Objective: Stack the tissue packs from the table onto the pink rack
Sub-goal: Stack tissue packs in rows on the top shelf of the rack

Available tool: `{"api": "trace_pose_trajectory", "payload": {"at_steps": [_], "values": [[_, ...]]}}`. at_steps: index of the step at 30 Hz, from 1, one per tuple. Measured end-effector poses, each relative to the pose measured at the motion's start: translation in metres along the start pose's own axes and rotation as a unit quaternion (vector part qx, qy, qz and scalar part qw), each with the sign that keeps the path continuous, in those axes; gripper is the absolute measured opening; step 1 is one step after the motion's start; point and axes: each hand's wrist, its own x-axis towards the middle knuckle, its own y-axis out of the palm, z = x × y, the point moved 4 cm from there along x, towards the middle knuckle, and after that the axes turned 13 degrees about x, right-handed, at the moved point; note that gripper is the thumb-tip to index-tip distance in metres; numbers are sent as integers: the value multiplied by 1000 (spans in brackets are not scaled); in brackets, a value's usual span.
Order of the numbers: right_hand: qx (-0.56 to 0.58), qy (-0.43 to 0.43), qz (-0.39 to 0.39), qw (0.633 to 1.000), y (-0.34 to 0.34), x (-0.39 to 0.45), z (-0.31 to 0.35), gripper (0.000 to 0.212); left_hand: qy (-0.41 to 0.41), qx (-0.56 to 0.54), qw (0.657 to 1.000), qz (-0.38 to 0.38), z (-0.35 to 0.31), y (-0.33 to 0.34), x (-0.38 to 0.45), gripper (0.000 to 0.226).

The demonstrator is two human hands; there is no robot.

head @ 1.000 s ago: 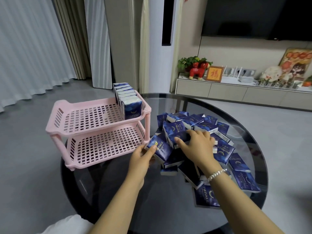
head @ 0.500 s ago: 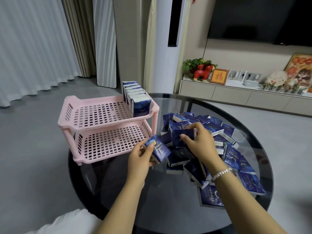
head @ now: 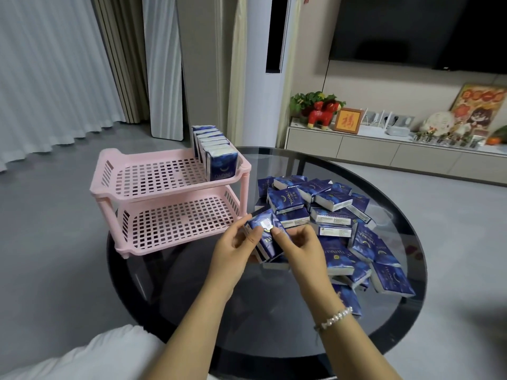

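My left hand (head: pixel 233 249) and right hand (head: pixel 300 246) both grip a small stack of blue tissue packs (head: pixel 264 237), fingers curled round it, above the round glass table (head: pixel 274 311). The loose pile of packs (head: pixel 337 223) lies just beyond. The pink rack (head: pixel 164 198) stands to the left, a row of packs (head: pixel 216 154) upright on its top tier.

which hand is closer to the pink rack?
Left. The left hand sits just off the rack's lower front corner, holding a pack; the right hand is beyond it, toward the pile.
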Motion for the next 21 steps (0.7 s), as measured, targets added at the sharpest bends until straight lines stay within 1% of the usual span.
{"api": "trace_pose_trajectory", "payload": {"at_steps": [1,4,6,7,9,11,12,14,16,18,21], "values": [[-5,-2,0,1000,-2,-3,1,26,1,11,1000,3,0,2,-1,57],[-21,-5,8,1000,-11,-11,3,26,-8,26,1000,12,2,8,-4,38],[-47,-27,3,999,-23,-15,8,20,-12,22,1000,11,4,12,-7,33],[-74,-53,-15,996,-31,-17,13,15,-13,19,1000,8,4,13,-8,31],[-147,-120,-79,979,-52,-18,21,8,-17,23,1000,3,4,15,-10,28],[-198,-159,-129,959,-71,-20,26,8,-20,35,999,-2,7,17,-11,26],[-221,-166,-145,950,-79,-20,25,12,-22,40,999,-6,8,17,-11,26],[-298,-161,-188,922,-94,-19,19,27,-24,46,999,-11,9,18,-12,28],[-384,-118,-208,892,-107,-17,10,40,-23,49,998,-10,10,20,-13,28],[-420,-52,-190,886,-115,-15,0,47,-25,58,998,-8,11,22,-13,29],[-426,-20,-169,888,-118,-14,-5,53,-29,73,997,-2,12,23,-14,30]]}}
